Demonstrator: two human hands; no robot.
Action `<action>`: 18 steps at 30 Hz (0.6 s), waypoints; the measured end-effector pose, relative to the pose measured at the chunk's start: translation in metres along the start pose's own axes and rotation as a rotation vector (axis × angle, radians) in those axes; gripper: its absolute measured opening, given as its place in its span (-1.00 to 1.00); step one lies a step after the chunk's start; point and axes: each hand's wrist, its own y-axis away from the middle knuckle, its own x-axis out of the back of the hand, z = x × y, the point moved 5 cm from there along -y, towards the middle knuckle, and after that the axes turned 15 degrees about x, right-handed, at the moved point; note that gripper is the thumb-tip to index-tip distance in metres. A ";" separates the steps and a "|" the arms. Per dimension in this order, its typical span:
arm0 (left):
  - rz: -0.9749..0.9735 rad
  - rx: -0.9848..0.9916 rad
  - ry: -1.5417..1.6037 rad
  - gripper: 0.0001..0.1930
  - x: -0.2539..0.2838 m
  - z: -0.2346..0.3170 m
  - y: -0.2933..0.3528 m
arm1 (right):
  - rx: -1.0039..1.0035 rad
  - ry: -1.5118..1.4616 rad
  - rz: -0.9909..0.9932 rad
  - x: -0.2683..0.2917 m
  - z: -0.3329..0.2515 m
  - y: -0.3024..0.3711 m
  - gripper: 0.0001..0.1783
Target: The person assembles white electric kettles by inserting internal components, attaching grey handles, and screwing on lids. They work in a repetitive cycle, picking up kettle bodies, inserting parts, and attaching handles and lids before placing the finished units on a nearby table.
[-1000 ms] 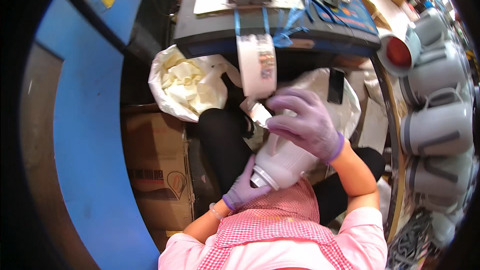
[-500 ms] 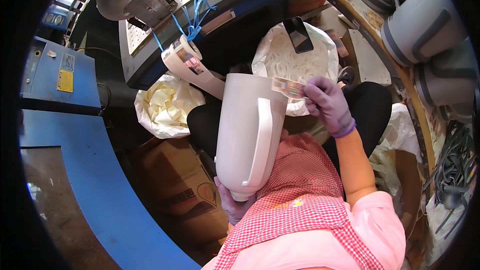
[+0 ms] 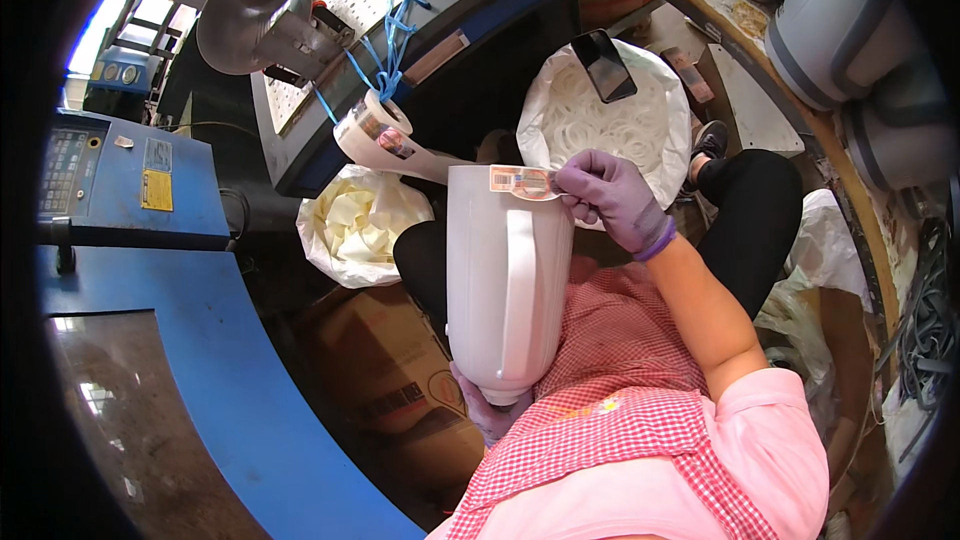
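Note:
A pale grey plastic jug body point(image 3: 475, 280) with a long side handle point(image 3: 520, 290) lies across my lap, its narrow neck toward me and its wide end away. Under the neck, my left hand point(image 3: 486, 414), in a purple glove, is wrapped around it, some fingers hidden. In the purple-gloved right hand point(image 3: 618, 198), thumb and fingers pinch the right end of a printed label point(image 3: 522, 182). The label lies against the wall of the wide end, just beyond the handle. From a label roll point(image 3: 375, 132) hung at the bench edge, a backing strip runs down behind the jug.
A white sack of pale rings point(image 3: 580, 125) has a phone point(image 3: 604, 67) on it. Left of my legs stands a bag of yellowish scraps point(image 3: 355, 225). A blue machine point(image 3: 240, 370) fills the left side. Grey jugs point(image 3: 860, 20) stand on the right shelf.
My right hand has moved left with the label, bringing it from the wide end's right edge onto the wall near the handle. The jug has turned slightly more upright in view.

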 end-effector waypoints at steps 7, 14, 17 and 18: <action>-0.004 0.027 -0.086 0.04 -0.002 0.013 -0.002 | 0.074 0.051 -0.010 0.001 -0.014 0.004 -0.83; -0.045 0.031 -0.153 0.07 0.000 0.014 -0.007 | 0.080 0.212 0.055 -0.003 -0.001 0.004 -0.78; -0.080 0.068 -0.111 0.09 0.000 0.014 -0.009 | 0.070 0.235 0.080 -0.002 0.000 0.003 -0.76; -0.086 0.070 -0.104 0.09 0.001 0.015 -0.010 | 0.071 0.226 0.090 -0.003 0.000 0.003 -0.78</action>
